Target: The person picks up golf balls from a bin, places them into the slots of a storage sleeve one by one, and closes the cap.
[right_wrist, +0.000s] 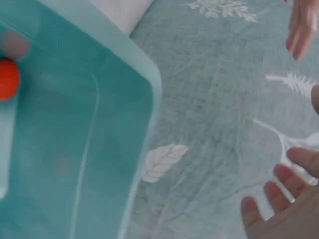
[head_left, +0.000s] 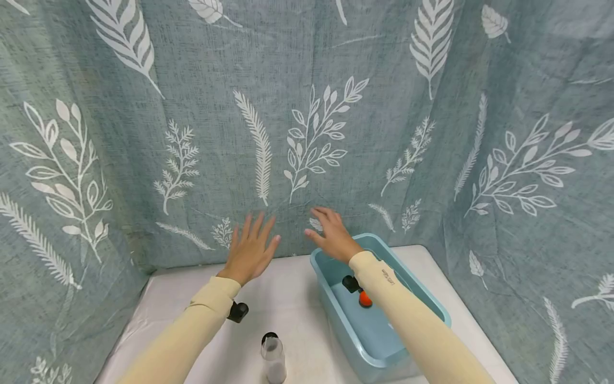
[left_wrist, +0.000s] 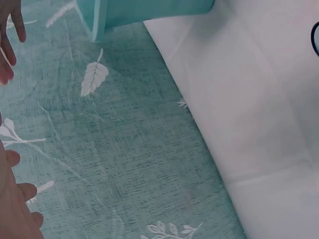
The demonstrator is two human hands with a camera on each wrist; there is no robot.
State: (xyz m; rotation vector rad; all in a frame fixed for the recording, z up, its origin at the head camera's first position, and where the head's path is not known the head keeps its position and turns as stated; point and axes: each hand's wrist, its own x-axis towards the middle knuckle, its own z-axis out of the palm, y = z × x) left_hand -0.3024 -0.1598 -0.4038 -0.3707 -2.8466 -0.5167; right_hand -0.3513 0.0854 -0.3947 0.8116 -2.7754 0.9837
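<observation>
Both hands are raised above the far edge of a white table (head_left: 288, 298), in front of a grey-green leaf-print curtain (head_left: 307, 133). My left hand (head_left: 249, 248) is open, its fingers spread and straight, and holds nothing. The right hand (head_left: 331, 234) hovers just over the far left corner of a light blue plastic bin (head_left: 336, 306), fingers relaxed and empty. In the left wrist view the left fingers (left_wrist: 17, 209) show at the bottom left. The right wrist view has the right fingers (right_wrist: 279, 209) at the bottom right. Both arms wear pale yellow sleeves.
A small orange object (head_left: 365, 298) lies inside the bin, also seen as the orange object (right_wrist: 7, 79) by the right wrist. A clear bottle with a black cap (head_left: 273, 357) stands near the table's front edge. The curtain closes in the back and both sides.
</observation>
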